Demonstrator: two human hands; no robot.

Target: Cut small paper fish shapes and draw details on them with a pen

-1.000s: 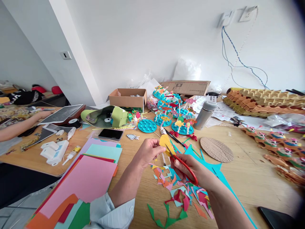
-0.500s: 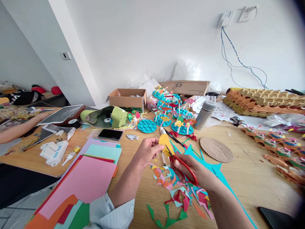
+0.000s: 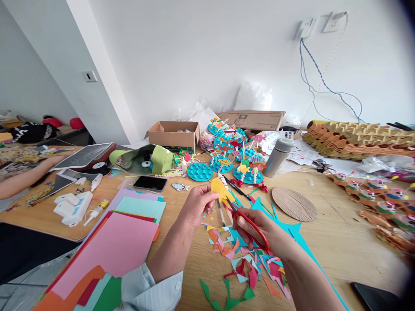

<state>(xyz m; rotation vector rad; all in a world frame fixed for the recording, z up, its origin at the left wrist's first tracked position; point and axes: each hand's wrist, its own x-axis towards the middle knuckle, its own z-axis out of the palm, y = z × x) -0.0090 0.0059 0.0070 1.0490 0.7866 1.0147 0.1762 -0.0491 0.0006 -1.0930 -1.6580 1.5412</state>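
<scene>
Yellow paper cutout [image 3: 219, 190] pinched by L hand [image 3: 198, 206], raised off table above paper scrap pile [image 3: 241, 259]; R hand [image 3: 251, 237] gripped red-handled scissors [image 3: 249, 226], blades at cutout's near-R edge, giving access.

Cardboard box [image 3: 173, 137], steel flask [image 3: 278, 158], corrugated cardboard oval [image 3: 294, 204]

Left hand [image 3: 198, 206] raised, fingers pinched together, palm turned right; right hand [image 3: 256, 230] lower, fingers curled closed; hands close, not touching.
</scene>
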